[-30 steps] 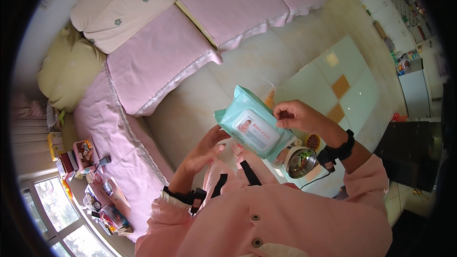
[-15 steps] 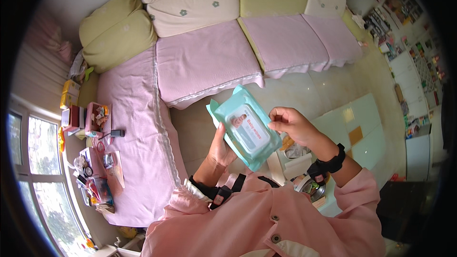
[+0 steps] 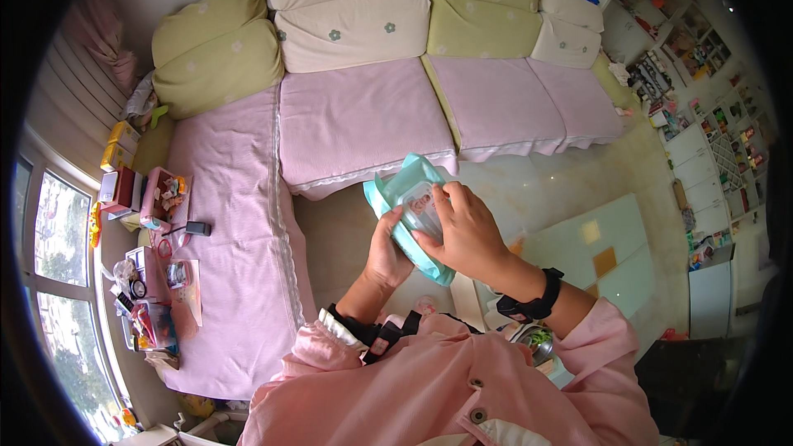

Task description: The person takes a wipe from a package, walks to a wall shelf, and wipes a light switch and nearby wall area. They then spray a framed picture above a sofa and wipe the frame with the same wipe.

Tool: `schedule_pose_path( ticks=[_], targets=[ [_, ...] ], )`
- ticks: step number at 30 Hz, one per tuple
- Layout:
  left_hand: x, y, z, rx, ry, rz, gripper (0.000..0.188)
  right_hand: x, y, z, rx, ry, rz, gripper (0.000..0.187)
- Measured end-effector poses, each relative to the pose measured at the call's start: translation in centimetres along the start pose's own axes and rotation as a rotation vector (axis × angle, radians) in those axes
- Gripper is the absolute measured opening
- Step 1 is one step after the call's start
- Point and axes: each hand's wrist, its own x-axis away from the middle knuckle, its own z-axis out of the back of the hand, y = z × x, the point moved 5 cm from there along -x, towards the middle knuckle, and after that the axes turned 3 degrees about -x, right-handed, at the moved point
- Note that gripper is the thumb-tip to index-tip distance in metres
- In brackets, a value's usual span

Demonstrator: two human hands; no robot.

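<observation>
A teal soft pack of wet wipes [image 3: 406,239] with a pale hard lid [image 3: 415,206] is held up in front of my chest, tilted. My left hand [image 3: 387,253] grips its lower left side, the thumb on the top face and the other fingers out of sight underneath. Across the lid lies my right hand [image 3: 469,231], its fingers bent onto the far part and the thumb near the close edge. It covers much of the lid, so I cannot tell whether the lid is raised.
Beyond my hands stands a corner sofa [image 3: 355,124] with pink covers and green and cream cushions. A glass-topped table [image 3: 624,260] is at the right, a bowl of greens [image 3: 541,340] close by my right elbow. Boxes and a clear bin [image 3: 157,324] crowd the sofa's left side.
My right hand has moved left from the pack's right edge onto the lid, its fingers now over the top. The left hand keeps its grip, and the pack has turned somewhat.
</observation>
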Motion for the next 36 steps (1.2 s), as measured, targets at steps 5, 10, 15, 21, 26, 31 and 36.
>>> schedule_pose_path(
  ticks=[5,10,15,21,26,31,36],
  targets=[
    [0.0,-0.2,-0.5,-0.040,-0.026,0.035,0.050,0.4,0.4,0.4,-0.059,-0.047,-0.010,0.055],
    [-0.3,-1.0,-0.7,-0.053,-0.081,0.040,0.050,1.0,1.0,1.5,-0.185,-0.038,-0.040,0.038],
    [0.0,-1.2,0.5,0.064,0.014,0.115,0.050,0.9,4.1,3.2,-0.568,-0.107,-0.171,0.023],
    [0.0,-0.5,-0.1,0.159,-0.050,0.160,0.050,1.3,8.4,4.7,-0.423,-0.023,-0.393,0.027],
    [-0.3,-0.5,-0.6,0.109,-0.062,0.150,0.048,1.4,4.6,6.4,-0.091,0.108,0.173,0.033],
    [-0.7,-0.8,-0.7,0.098,-0.060,0.177,0.046,1.8,1.4,5.1,-0.094,-0.120,0.396,0.018],
    [-0.9,-1.5,-0.6,0.015,-0.042,0.210,0.045,2.2,1.3,4.3,-0.017,-0.168,0.447,0.014]
  ],
)
